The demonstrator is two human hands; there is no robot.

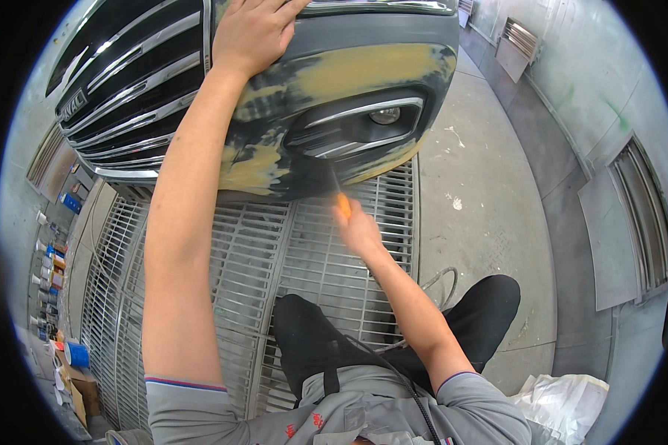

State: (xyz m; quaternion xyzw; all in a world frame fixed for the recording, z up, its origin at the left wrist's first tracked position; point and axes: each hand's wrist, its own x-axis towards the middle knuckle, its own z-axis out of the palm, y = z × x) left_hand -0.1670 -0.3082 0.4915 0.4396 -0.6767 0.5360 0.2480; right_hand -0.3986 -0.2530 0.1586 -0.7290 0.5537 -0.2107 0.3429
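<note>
**Filler work on a front bumper corner**

Nearest the camera, the person's grey shirt and dark trousers [304,337] fill the lower edge, knees bent over a metal floor grate [274,259]. A thin black cable [393,371] runs across the lap, and a crumpled white sheet [564,404] lies on the concrete floor at lower right.

The right hand [360,230] reaches forward just below the bumper, clenched around a tool with an orange handle [344,205]. The hand and tool are blurred, so the working end is hard to make out; it appears to be a flat blade meeting the lower edge of the bumper beneath the fog-lamp recess.

The left hand [252,33] is higher up and farther out, laid flat with fingers spread on the top of the grey front bumper [364,41], gripping nothing. The bumper carries broad patches of yellowish body filler [364,70] above and below the fog lamp [386,116], which has chrome trim around it. To the left sits the chrome-barred grille [126,81].

Farther off at the left, cans and bottles [48,274] stand in a row beside a blue tub [76,354], and grey wall panels with vents [646,215] line the right side.
</note>
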